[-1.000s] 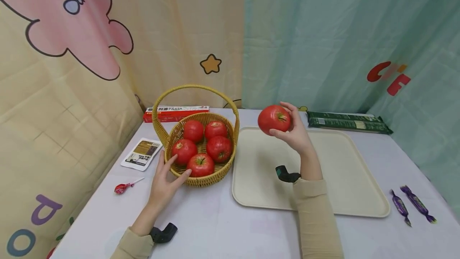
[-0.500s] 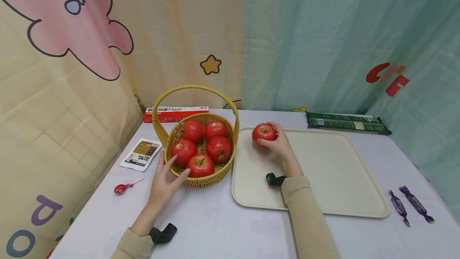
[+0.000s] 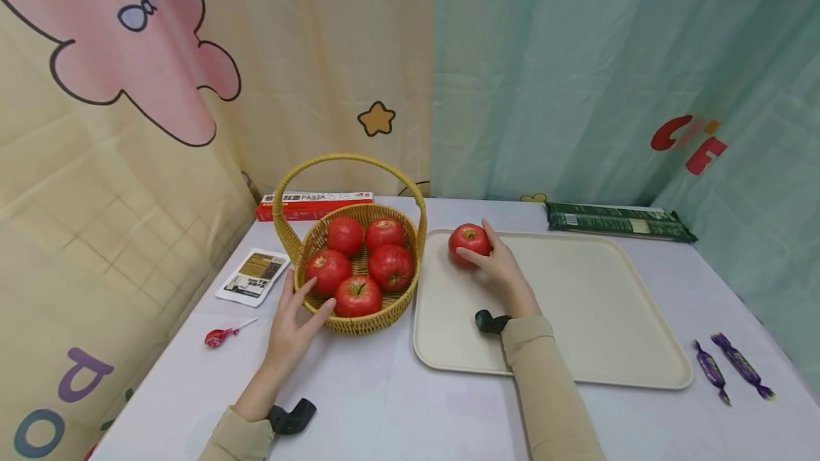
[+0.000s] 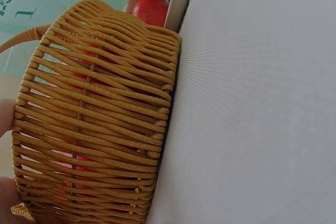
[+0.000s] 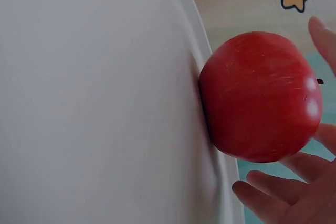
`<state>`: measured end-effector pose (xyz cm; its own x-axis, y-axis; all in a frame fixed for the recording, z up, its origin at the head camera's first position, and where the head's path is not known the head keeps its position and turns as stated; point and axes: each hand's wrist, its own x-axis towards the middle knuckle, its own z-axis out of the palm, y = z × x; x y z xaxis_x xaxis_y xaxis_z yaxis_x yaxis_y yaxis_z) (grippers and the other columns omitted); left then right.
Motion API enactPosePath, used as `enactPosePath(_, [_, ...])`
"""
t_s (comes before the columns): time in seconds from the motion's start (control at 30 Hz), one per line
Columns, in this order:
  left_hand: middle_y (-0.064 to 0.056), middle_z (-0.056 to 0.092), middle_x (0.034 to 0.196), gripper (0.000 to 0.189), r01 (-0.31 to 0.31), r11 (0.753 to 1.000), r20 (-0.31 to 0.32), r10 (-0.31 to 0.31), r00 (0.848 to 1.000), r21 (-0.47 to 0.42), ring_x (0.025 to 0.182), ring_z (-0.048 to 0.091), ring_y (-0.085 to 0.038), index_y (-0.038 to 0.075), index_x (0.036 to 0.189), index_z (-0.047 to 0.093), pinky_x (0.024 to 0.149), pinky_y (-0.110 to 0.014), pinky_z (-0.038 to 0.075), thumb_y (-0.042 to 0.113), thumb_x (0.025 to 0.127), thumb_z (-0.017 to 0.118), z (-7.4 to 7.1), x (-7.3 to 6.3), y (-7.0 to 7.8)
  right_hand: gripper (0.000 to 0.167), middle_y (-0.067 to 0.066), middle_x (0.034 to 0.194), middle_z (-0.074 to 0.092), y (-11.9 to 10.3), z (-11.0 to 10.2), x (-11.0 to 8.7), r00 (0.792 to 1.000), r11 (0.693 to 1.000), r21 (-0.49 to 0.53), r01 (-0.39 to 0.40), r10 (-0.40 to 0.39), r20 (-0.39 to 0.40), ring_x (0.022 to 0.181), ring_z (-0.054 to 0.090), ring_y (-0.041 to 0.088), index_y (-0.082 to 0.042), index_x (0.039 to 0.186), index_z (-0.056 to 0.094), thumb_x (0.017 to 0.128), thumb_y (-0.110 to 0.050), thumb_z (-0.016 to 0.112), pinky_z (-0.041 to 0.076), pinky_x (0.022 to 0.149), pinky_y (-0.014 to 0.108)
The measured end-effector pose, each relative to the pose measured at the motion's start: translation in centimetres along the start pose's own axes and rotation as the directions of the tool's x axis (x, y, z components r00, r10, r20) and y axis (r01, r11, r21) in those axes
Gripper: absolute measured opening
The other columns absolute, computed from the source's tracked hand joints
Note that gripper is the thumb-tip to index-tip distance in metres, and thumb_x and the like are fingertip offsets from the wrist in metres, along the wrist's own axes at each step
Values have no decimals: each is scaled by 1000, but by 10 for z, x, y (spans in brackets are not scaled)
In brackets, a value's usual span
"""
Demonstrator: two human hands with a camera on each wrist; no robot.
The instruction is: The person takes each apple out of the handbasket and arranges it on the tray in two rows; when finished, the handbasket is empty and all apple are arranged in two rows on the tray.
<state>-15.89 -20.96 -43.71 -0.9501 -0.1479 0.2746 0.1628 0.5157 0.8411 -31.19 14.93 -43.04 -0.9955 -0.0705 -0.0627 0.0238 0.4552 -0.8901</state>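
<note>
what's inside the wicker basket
Five red apples sit inside the wicker basket. Some of its woven inside shows in the gap between them; whatever lies directly beneath the apples is covered and can't be seen.

Basket (image 3: pixel 361 324): 1. Apples (image 3: pixel 468 242): 6 (5 inside basket, 1 right of it). Right of basket: tray (image 3: pixel 576 304), 1; purple candies (image 3: pixel 742 365), 2. Left of basket: pouch (image 3: pixel 253 276), 1; lollipop (image 3: pixel 218 337), 1. Behind basket: red box (image 3: pixel 307 210), 1.

beige fabric (image 3: pixel 327 48) hangs behind and left of the table (image 3: pixel 397 404), pale teal fabric (image 3: pixel 544 77) behind and right; both creased. prints noted: pink cartoon figure (image 3: pixel 144 59), orange star (image 3: pixel 376 119), red letters (image 3: pixel 707 155). table surface white; light diffuse.
</note>
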Motion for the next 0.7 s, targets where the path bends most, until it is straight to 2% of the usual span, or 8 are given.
enactPosePath(0.17, [-14, 3, 156, 63, 6, 1000, 5, -6, 1000, 7, 142, 6, -32, 3, 137, 46, 106, -61, 18, 35, 87, 66, 0, 1, 0, 97, 11, 154, 20, -24, -11, -10, 991, 993, -55, 102, -106, -77, 136, 25, 36, -25, 152, 12, 79, -53, 68, 31, 103, 56])
enactPosePath(0.27, [-14, 4, 156, 62, 0, 1000, -2, 0, 1000, 15, 142, 7, -33, 3, 136, 47, 107, -61, 17, 35, 87, 66, -1, 1, 1, 94, 7, 153, 23, -47, -17, -19, 961, 974, -31, 225, -227, -158, 134, 32, 32, -25, 151, 18, 78, -50, 71, 35, 103, 50])
enactPosePath(0.33, [-15, 5, 156, 62, -7, 1000, -8, 7, 1000, 21, 142, 8, -33, 2, 135, 48, 107, -61, 17, 35, 87, 67, -1, 2, 1, 89, 4, 150, 29, -62, -19, -27, 926, 949, 12, 316, -306, -219, 131, 37, 27, -25, 150, 23, 78, -46, 73, 37, 102, 46])
enactPosePath(0.4, [-15, 6, 156, 62, -9, 1000, -12, 10, 1000, 23, 142, 8, -33, 2, 135, 48, 107, -61, 17, 34, 86, 67, -1, 2, 1, 80, 5, 146, 35, -80, -18, -42, 874, 900, 67, 431, -398, -278, 127, 43, 25, -20, 147, 29, 82, -35, 73, 39, 101, 43])
enactPosePath(0.53, [-15, 6, 156, 61, -10, 1000, -17, 11, 1000, 24, 142, 9, -33, 2, 134, 49, 107, -61, 17, 34, 86, 68, -1, 2, 2, 66, 17, 135, 45, -115, -12, -76, 753, 753, 160, 639, -568, -333, 118, 50, 32, -2, 139, 38, 82, -4, 71, 41, 98, 47])
enactPosePath(0.57, [-15, 7, 156, 61, -9, 1000, -17, 10, 1000, 25, 142, 9, -33, 2, 134, 49, 107, -61, 17, 34, 86, 68, -1, 1, 2, 64, 20, 133, 45, -123, -10, -83, 728, 716, 182, 674, -602, -328, 116, 51, 35, 3, 136, 38, 81, 4, 70, 41, 96, 50])
enactPosePath(0.63, [-14, 6, 156, 61, -6, 1000, -15, 6, 1000, 24, 142, 8, -33, 2, 134, 49, 107, -61, 17, 34, 86, 67, -1, 1, 2, 63, 24, 131, 46, -126, -1, -85, 697, 668, 204, 715, -662, -275, 114, 51, 39, 6, 134, 40, 78, 10, 69, 42, 94, 52])
enactPosePath(0.7, [-15, 6, 156, 61, -2, 1000, -11, 2, 1000, 24, 142, 8, -33, 2, 134, 49, 107, -61, 18, 34, 86, 67, -1, 1, 2, 65, 22, 131, 47, -122, 9, -79, 679, 648, 205, 734, -706, -200, 113, 51, 40, 4, 133, 42, 76, 10, 71, 44, 92, 53])
